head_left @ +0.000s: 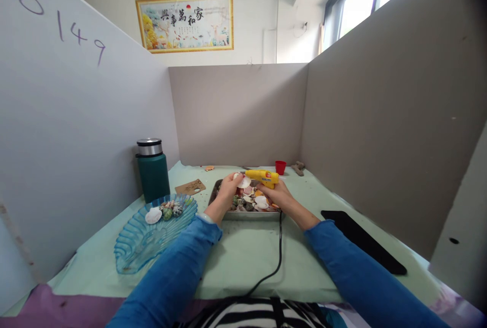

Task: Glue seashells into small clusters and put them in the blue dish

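Pinched in the fingers of my left hand [227, 189] is a white seashell [244, 181], held above a metal tray [251, 216] full of mixed shells. My right hand [279, 194] is wrapped round the handle of a yellow hot glue gun [262, 176]. Its nozzle points left and reaches the shell's upper edge; whether the two touch I cannot tell. A black cord [280, 247] runs from below the gun down toward my lap. Beside my left forearm lies a blue shell-shaped glass dish [140, 241] with several shells at its far side.
A green bottle [154, 178] stands at the left behind the dish. Near it lies a brown card [190, 187]. A red cup [280, 167] and a small piece of driftwood [299, 168] are at the back right. A black flat slab [361, 239] lies right. Grey partitions [239, 115] surround the table.
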A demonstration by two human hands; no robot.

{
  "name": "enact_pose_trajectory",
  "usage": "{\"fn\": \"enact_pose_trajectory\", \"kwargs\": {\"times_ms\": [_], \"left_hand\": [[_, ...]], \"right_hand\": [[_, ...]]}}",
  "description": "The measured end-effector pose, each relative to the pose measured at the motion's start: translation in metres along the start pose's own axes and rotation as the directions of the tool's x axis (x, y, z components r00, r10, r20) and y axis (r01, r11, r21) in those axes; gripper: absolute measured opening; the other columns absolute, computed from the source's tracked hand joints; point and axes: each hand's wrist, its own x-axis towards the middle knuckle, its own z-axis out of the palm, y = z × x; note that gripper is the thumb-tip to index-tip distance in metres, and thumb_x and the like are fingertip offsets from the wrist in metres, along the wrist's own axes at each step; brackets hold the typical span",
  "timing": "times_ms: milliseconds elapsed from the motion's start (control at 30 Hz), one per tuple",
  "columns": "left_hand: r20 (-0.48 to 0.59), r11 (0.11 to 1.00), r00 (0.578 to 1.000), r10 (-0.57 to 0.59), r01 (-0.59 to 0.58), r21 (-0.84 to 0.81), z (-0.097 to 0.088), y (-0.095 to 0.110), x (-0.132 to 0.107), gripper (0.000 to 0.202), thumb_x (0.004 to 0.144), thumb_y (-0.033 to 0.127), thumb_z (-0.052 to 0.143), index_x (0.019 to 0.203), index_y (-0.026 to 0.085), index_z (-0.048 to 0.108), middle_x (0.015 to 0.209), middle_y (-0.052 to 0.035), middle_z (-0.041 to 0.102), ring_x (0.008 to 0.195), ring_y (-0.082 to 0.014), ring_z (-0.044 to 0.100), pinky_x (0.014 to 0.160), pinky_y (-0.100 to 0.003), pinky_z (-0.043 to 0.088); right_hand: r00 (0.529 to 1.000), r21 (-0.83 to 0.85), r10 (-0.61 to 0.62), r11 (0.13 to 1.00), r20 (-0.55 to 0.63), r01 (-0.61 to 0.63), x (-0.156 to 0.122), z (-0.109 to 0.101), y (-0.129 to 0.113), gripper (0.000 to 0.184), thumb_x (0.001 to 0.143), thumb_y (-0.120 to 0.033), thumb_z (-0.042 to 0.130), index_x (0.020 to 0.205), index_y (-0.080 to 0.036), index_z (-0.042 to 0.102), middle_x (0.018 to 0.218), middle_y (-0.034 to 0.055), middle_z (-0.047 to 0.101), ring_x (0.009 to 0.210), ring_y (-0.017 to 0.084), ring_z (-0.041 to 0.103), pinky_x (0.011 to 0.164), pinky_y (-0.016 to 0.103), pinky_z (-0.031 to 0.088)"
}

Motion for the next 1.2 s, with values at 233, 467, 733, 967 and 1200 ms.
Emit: {"fn": "enact_pose_trajectory", "kwargs": {"times_ms": [233, 467, 733, 967, 1200], "left_hand": [[-0.008, 0.998, 0.999, 0.038, -0.037, 0.043, -0.001, -0.003, 0.002, 0.041, 0.07, 0.054, 0.074, 0.073, 0.017, 0.056, 0.053, 0.004, 0.05, 0.039, -0.0065, 0.042, 0.039, -0.02, 0.033], [-0.004, 0.998, 0.999, 0.036, -0.036, 0.042, -0.001, -0.002, 0.002, 0.04, 0.07, 0.051, 0.075, 0.076, 0.017, 0.056, 0.053, 0.004, 0.051, 0.04, -0.0067, 0.042, 0.039, -0.02, 0.033], [-0.021, 0.992, 0.999, 0.05, -0.047, 0.113, -0.001, -0.004, 0.002, 0.034, 0.073, 0.046, 0.073, 0.073, 0.018, 0.054, 0.05, 0.0055, 0.049, 0.038, -0.0064, 0.04, 0.04, -0.02, 0.031], [-0.014, 0.992, 0.999, 0.046, -0.044, 0.117, 0.0, -0.003, 0.001, 0.032, 0.074, 0.046, 0.07, 0.074, 0.018, 0.053, 0.05, 0.0052, 0.049, 0.038, -0.0073, 0.041, 0.04, -0.02, 0.032], [-0.001, 0.994, 0.999, 0.034, -0.033, 0.1, 0.001, -0.001, 0.0, 0.032, 0.076, 0.048, 0.068, 0.073, 0.019, 0.053, 0.049, 0.0047, 0.049, 0.038, -0.0082, 0.042, 0.039, -0.021, 0.033]], "right_hand": [[1.0, -0.025, 0.005, 1.0, 0.007, -0.005, 0.002, 0.0, 0.003, 0.02, 0.073, -0.034, 0.069, 0.079, -0.016, 0.065, 0.044, -0.006, 0.05, 0.035, 0.009, 0.042, 0.035, 0.021, 0.034], [1.0, -0.01, 0.001, 1.0, 0.018, -0.001, 0.003, 0.0, 0.005, 0.021, 0.073, -0.036, 0.071, 0.078, -0.016, 0.065, 0.044, -0.0055, 0.05, 0.035, 0.009, 0.043, 0.036, 0.021, 0.034], [1.0, -0.134, 0.015, 0.991, -0.022, -0.018, -0.001, 0.001, -0.005, 0.023, 0.073, -0.035, 0.071, 0.083, -0.014, 0.07, 0.044, -0.0049, 0.051, 0.04, 0.011, 0.046, 0.04, 0.022, 0.035], [0.999, -0.14, 0.012, 0.99, -0.036, -0.016, 0.001, 0.002, -0.001, 0.022, 0.072, -0.034, 0.071, 0.08, -0.014, 0.069, 0.045, -0.0045, 0.051, 0.039, 0.011, 0.046, 0.04, 0.022, 0.035], [0.999, -0.104, 0.017, 0.994, -0.039, -0.021, 0.003, 0.002, 0.002, 0.021, 0.071, -0.035, 0.072, 0.077, -0.015, 0.068, 0.047, -0.0039, 0.054, 0.038, 0.01, 0.046, 0.038, 0.021, 0.035]]}}
